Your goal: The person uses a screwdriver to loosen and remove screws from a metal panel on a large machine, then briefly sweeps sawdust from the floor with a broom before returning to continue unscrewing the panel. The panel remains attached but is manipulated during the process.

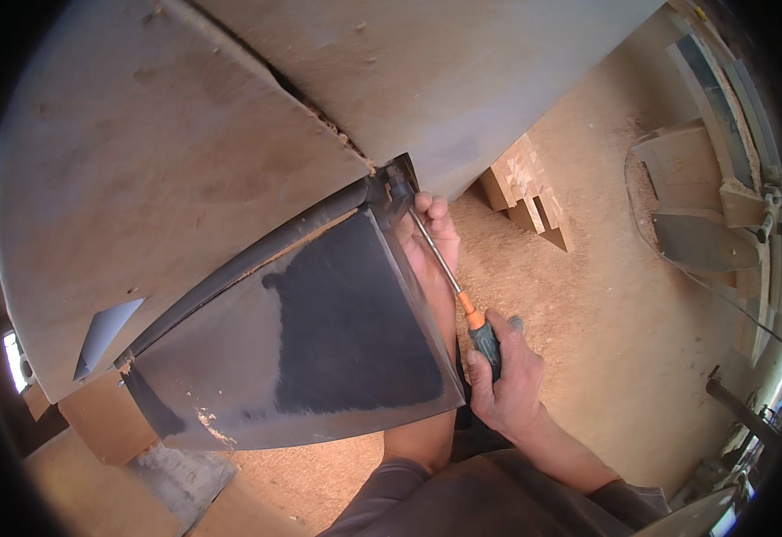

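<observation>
My right hand (509, 376) grips the orange and black handle of a screwdriver (463, 304). Its steel shaft runs up and left to a dark metal hinge (395, 190) at the corner of a large wooden panel (167, 170). A dark board (319, 340) hangs open under that panel along a black edge strip. My left hand (434, 234) reaches up behind the dark board, fingers by the hinge and against the screwdriver shaft. Most of that hand is hidden by the board.
A second wooden panel (463, 72) meets the first along a rough seam. Sawdust covers the floor (624, 358). A stack of cut wooden blocks (525, 190) stands behind the hands. A bandsaw-like machine (722, 215) stands at the right.
</observation>
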`<state>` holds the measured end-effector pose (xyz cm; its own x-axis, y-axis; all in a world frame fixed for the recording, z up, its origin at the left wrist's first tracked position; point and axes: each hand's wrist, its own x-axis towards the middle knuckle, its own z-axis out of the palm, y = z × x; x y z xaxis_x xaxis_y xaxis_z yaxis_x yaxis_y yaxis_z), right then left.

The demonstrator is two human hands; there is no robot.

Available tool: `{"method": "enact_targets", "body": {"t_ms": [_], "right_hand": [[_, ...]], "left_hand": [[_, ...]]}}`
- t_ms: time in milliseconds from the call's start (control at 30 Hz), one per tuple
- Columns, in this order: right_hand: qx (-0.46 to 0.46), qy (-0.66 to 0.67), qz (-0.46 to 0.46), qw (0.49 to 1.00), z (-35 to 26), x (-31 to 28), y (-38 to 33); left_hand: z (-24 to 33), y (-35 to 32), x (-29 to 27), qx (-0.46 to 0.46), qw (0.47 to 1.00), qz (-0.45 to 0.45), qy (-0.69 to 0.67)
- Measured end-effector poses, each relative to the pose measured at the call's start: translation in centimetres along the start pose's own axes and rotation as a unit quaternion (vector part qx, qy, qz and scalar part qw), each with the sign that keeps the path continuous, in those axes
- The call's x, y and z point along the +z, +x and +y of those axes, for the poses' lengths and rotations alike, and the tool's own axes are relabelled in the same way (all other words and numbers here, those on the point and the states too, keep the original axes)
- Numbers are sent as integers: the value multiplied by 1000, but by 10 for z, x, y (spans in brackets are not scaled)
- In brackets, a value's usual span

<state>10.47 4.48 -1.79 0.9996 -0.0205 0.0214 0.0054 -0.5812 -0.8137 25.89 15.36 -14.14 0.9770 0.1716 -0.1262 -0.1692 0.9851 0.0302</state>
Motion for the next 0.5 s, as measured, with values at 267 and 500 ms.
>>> {"method": "enact_targets", "body": {"t_ms": [267, 500], "right_hand": [[365, 700, -179, 587, 21, 0, -6], [354, 609, -130, 697, 10, -8, -14]], "left_hand": [[7, 4, -1, -136, 983, -61, -111], [9, -1, 1, -109, 990, -40, -85]]}}
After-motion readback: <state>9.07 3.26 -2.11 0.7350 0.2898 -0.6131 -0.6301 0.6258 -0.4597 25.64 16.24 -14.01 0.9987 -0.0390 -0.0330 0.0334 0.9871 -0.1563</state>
